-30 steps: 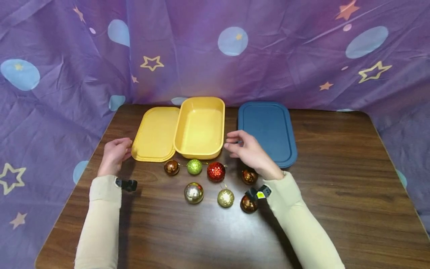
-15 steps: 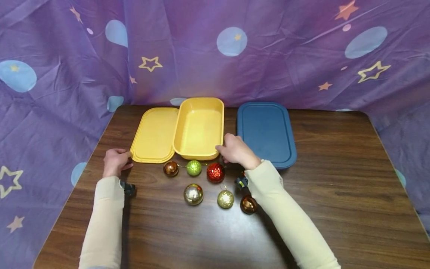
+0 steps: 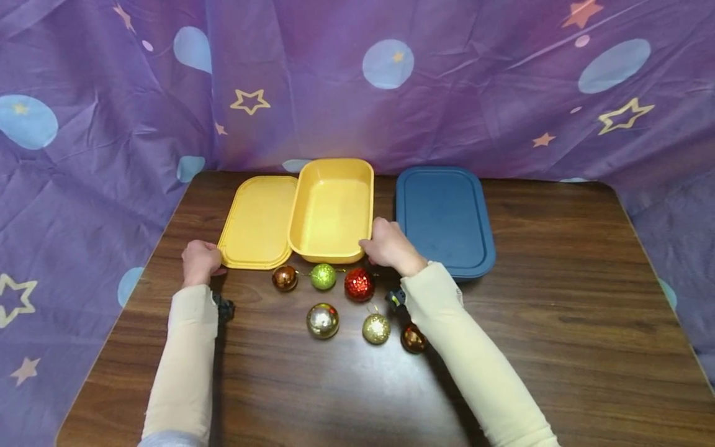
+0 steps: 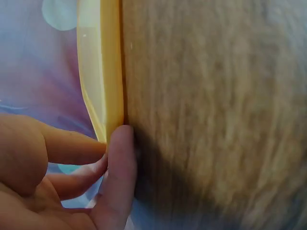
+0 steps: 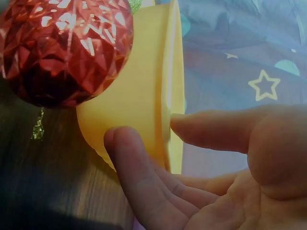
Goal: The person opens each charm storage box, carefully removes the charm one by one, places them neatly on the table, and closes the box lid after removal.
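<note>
A yellow rectangular container (image 3: 334, 217) stands upright on the table, its inside bare. My right hand (image 3: 389, 246) grips its near right corner; in the right wrist view the thumb lies at the rim and the fingers rest along the outer wall (image 5: 129, 81). Left of the container lies its flat yellow lid (image 3: 259, 223). My left hand (image 3: 200, 262) pinches the lid's near left corner, thumb on one face and a finger on the other, as the left wrist view shows of the lid edge (image 4: 112, 62). A red faceted bauble (image 3: 359, 285) sits right before the container, close to my right hand.
A blue lid-topped container (image 3: 445, 220) is at the right. Before the yellow pieces lie a brown bauble (image 3: 285, 278), a green one (image 3: 323, 277), a silver one (image 3: 322, 321), a gold glitter one (image 3: 376, 328) and another brown one (image 3: 413, 338). A purple curtain (image 3: 313, 74) hangs behind the table.
My right hand has moved from beside the container onto its near right corner and taken hold. My left hand has come onto the lid's corner and pinched it. The baubles have stayed put.
</note>
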{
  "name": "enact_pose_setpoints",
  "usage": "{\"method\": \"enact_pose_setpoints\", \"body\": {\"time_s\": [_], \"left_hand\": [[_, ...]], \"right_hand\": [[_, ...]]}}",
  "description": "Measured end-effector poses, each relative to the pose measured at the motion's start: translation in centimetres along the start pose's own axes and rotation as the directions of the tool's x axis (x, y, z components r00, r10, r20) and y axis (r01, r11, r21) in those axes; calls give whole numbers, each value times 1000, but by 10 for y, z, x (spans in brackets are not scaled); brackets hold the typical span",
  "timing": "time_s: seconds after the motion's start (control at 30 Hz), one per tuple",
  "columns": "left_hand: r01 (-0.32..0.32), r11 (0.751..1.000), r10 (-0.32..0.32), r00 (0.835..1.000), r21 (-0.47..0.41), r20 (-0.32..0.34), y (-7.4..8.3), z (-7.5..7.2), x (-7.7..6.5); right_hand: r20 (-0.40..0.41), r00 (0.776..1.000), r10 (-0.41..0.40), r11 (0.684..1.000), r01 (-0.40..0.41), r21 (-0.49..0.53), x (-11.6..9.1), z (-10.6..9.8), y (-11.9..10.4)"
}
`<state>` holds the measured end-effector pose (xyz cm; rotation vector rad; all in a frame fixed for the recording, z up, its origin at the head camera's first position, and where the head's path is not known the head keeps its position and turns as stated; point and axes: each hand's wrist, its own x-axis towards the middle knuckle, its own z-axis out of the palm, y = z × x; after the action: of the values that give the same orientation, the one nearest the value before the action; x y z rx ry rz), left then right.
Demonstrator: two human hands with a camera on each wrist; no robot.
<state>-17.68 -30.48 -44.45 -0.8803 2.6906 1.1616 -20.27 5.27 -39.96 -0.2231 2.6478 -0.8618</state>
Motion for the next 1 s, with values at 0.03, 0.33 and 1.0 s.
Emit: {"method": "enact_pose_setpoints", "body": {"time_s": [0.03,0.33,1.0], "left_hand": [[5,1000,-5,1000,17,-6,0,-1,0],[141,895,-136,990,-423,42,2,-8,6],[657,-401,313,753,-639,578,-14,-25,12]], "right_hand": [[-1,1000,2,1000,-2,-1,0,0,0],[-15,1000,15,1000,-15,1,3,1,1],[2,1000,8,1000,-9,29,2,3,2]]}}
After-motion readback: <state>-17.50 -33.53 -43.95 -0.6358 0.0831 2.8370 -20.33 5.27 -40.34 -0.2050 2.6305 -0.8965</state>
